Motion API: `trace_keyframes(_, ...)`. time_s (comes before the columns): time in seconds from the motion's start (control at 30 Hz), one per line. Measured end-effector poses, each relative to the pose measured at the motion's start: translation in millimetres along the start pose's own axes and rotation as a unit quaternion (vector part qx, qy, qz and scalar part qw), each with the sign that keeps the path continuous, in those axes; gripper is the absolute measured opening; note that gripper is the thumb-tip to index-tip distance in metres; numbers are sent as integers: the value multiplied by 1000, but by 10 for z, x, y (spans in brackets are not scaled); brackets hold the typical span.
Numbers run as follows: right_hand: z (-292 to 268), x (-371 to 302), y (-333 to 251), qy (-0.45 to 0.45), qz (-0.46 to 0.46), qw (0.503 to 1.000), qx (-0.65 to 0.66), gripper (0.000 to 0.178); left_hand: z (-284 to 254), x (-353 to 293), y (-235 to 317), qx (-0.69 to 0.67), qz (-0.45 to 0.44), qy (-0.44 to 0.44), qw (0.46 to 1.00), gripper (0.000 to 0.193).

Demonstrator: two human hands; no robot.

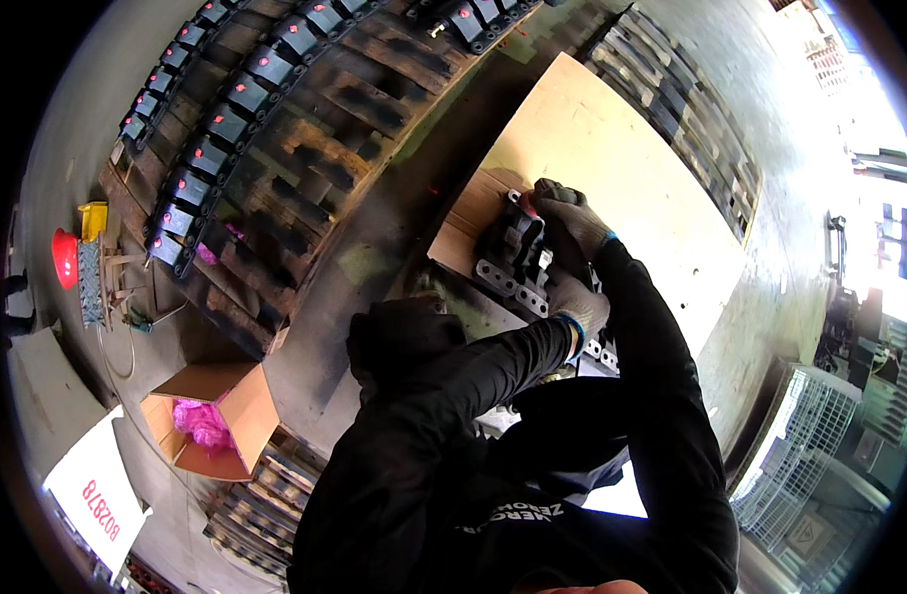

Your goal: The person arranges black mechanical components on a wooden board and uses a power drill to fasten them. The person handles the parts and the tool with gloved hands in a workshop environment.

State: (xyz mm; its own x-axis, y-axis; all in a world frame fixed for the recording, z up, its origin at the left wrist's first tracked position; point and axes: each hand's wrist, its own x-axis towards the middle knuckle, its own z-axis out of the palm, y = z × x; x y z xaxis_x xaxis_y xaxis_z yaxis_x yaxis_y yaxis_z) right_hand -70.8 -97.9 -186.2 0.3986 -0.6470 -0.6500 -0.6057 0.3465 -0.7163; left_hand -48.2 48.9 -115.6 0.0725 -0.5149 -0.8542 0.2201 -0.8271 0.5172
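A dark metal part with a red spot near its far end lies on the cardboard in front of me. A grey strip with round holes runs along its near side. My right hand, in a grey glove with dark fingers, is closed at the part's far right end. Nearer to me, my left hand, gloved likewise, reaches in from the left with its back up. Its fingers are mostly hidden among the dark shapes beside the part, so its grip does not show.
A cardboard sheet covers the work surface. To the left, a wooden pallet bears rows of dark housings with red spots. An open carton holds pink wrapping. Another pallet lies beyond the sheet; a wire cage stands right.
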Motion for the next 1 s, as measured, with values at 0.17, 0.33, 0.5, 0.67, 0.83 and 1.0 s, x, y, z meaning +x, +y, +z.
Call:
trace_keyframes(0.17, -111, 79, 61, -19, -93, 988, -119, 81, 179, 133, -106, -1, 12, 8, 1000, 71)
trace_keyframes(0.33, -129, -2, 10, -33, -112, 963, -243, 88, 127, 180, -124, 5, 13, -29, 999, 77)
trace_keyframes(0.5, -265, 77, 249, 53, -7, 999, 6, 102, 46, -279, 200, 7, -3, -69, 998, 54)
trace_keyframes(0.67, -231, -28, 119, -10, -76, 988, -135, 74, 119, -43, -2, -64, 0, -65, 996, 56)
trace_keyframes(0.83, -280, -337, 297, 169, 51, 984, 26, 50, 257, -117, -38, 25, 30, -57, 998, 76)
trace_keyframes(1.0, -367, -559, 191, 32, 27, 996, 78, 69, 193, -277, 0, 89, -6, -88, 992, 81)
